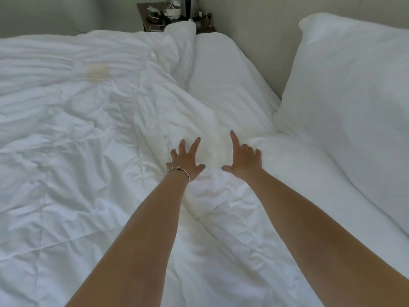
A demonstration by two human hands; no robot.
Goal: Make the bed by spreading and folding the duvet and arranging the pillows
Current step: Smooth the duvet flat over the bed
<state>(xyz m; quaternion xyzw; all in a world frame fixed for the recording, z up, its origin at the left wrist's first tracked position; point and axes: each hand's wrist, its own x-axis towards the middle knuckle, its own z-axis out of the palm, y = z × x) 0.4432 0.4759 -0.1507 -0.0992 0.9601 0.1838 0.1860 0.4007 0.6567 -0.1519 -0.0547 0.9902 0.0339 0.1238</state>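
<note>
A: What takes up most of the view?

B: The duvet [77, 140]. It covers the bed from the near edge to the far left, creased all over, with a faint yellowish mark far left. Its top edge is bunched in a ridge running from the middle to the far side.

A: And the pillows?

B: One big pillow [345, 89] leans against the headboard [254, 34] on the right. A second pillow [223, 80] lies flat to its left, beside the bunched edge.

A: The hands?

B: Both reach out over the ridge. The left hand [186, 160] has its fingers spread wide and holds nothing. The right hand [243, 158] points its first finger, the others curled, and also holds nothing. I judge they are about to take hold of the ridge or smooth it.

A: Anything else in the room?

B: A dark bedside table [150, 16] in the far corner, cluttered with papers and a metal kettle [191, 6], against a pale wall.
</note>
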